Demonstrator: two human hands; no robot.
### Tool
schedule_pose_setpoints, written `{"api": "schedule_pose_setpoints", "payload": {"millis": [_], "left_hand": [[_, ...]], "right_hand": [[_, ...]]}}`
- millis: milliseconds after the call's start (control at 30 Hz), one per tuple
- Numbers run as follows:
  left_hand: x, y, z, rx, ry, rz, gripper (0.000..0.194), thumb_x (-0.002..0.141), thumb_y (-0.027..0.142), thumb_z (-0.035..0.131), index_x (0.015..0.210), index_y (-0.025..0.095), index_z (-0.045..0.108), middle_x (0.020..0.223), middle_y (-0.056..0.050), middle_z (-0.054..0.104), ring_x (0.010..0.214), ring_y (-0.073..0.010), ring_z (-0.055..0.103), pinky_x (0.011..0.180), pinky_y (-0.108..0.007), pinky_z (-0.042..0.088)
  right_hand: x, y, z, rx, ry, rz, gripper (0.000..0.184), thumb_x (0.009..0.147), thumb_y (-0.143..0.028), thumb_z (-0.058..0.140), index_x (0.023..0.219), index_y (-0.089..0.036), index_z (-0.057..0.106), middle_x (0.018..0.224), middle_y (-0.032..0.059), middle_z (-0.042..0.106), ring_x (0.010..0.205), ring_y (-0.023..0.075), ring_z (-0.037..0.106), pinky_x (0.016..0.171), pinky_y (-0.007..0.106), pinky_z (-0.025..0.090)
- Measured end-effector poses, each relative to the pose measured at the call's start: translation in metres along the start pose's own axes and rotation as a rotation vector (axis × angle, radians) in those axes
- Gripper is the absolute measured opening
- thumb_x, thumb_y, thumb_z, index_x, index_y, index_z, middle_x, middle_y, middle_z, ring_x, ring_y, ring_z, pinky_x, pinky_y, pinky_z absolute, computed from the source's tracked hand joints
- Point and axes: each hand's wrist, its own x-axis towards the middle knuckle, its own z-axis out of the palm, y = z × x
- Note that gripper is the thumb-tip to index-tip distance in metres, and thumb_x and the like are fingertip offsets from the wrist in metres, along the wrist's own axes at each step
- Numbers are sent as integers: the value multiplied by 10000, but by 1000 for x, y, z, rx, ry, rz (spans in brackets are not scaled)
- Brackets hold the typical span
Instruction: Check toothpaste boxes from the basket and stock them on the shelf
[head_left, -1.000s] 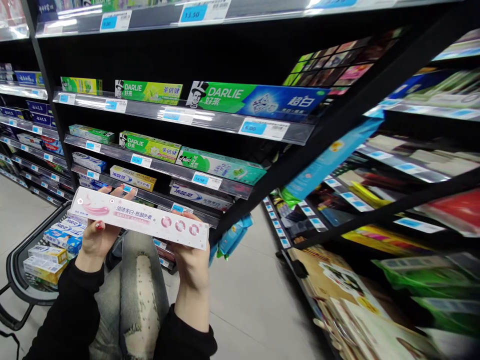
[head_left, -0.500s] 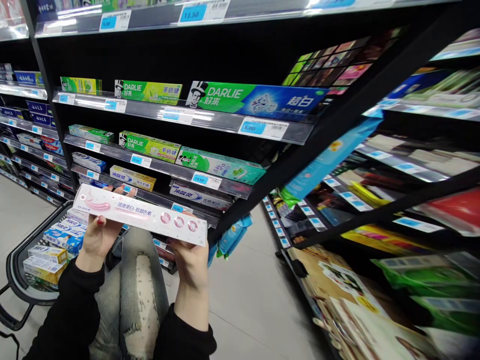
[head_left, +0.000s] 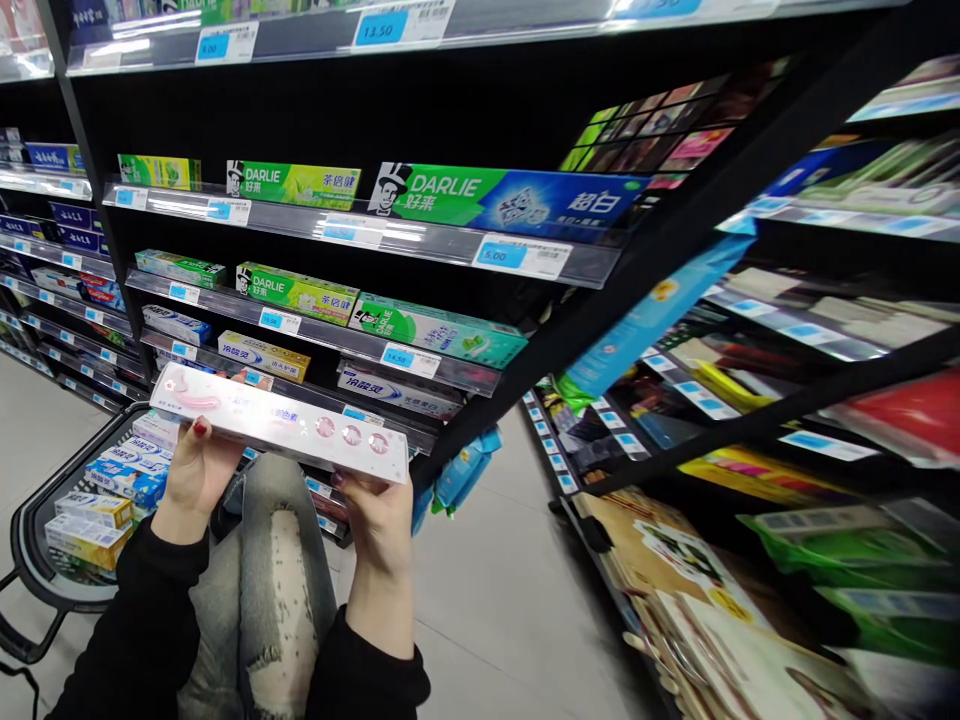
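Observation:
A long white and pink toothpaste box [head_left: 277, 418] is held across my lap, its left end a little higher than its right. My left hand [head_left: 201, 468] grips it near the left end, thumb on the front lower edge and fingertips behind the top. At the right end my right hand [head_left: 379, 515] closes on it from below, some fingers hidden behind the box. Light glares off the box's front and washes out part of the print. Beyond it, a yellow and white toothpaste box [head_left: 264, 356] lies on a low shelf.
Left of my knees stands a black-rimmed basket [head_left: 24, 530] holding several toothpaste boxes [head_left: 90, 535]. Ahead, shelves [head_left: 360, 232] carry green Darlie boxes [head_left: 296, 184]. Blue packets [head_left: 465, 475] hang at the shelf end. Bags [head_left: 697, 590] fill low shelves at right.
The toothpaste box has tilted slightly, so glare now covers part of its printed front. Both hands keep their hold, and the view has shifted a little.

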Motion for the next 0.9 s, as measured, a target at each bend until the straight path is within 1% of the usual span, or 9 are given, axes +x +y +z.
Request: {"api": "schedule_pose_setpoints", "payload": {"millis": [200, 333, 400, 500, 600, 700, 900], "left_hand": [[3, -3, 0, -42, 39, -6, 766, 524, 389, 914, 1223, 252, 634, 1273, -87, 666, 1363, -367, 434, 1153, -528, 330], [6, -5, 1, -79, 87, -32, 756, 510, 376, 920, 1194, 210, 645, 1225, -103, 687, 1327, -372, 475, 1137, -526, 350], [7, -6, 2, -94, 117, -38, 697, 563, 362, 896, 1192, 205, 641, 1223, -103, 687, 1315, -360, 491, 1125, -522, 365], [9, -9, 5, -120, 148, -53, 560, 699, 310, 813, 1213, 196, 623, 1221, -107, 685, 1287, -329, 523, 1108, -509, 387], [9, -10, 6, -128, 152, -75, 516, 756, 295, 767, 1236, 187, 608, 1210, -113, 689, 1249, -315, 557, 1099, -503, 396], [9, -11, 5, -123, 137, -71, 518, 758, 301, 768, 1236, 181, 610, 1204, -112, 693, 1227, -306, 574, 1100, -492, 397], [8, -12, 2, -78, 89, -50, 576, 704, 348, 815, 1223, 186, 625, 1221, -114, 685, 1253, -319, 553, 1105, -491, 394]], "right_hand": [[-1, -6, 5, -27, 6, -1, 647, 443, -237, 904, 1022, -205, 618, 997, 63, 730, 908, 249, 686, 833, 373, 529], [-2, -9, 6, -49, 2, -17, 652, 473, -263, 894, 1054, -205, 605, 1001, 71, 735, 902, 249, 687, 840, 381, 524], [-2, -8, 5, -50, 5, -26, 637, 505, -278, 883, 1071, -204, 600, 996, 70, 737, 888, 240, 688, 829, 371, 524], [-2, -6, 4, -45, 7, -42, 578, 558, -296, 862, 1065, -203, 601, 984, 65, 737, 868, 221, 688, 805, 345, 522], [-2, -5, 4, -46, 8, -48, 559, 576, -307, 851, 1063, -204, 596, 991, 65, 734, 875, 216, 685, 808, 340, 520], [-2, -6, 4, -64, 10, -47, 557, 575, -328, 847, 1055, -206, 590, 999, 70, 732, 889, 223, 683, 830, 358, 521], [-2, -7, 5, -66, 11, -41, 571, 576, -342, 848, 1068, -214, 588, 1037, 75, 724, 930, 235, 676, 868, 378, 515]]}}
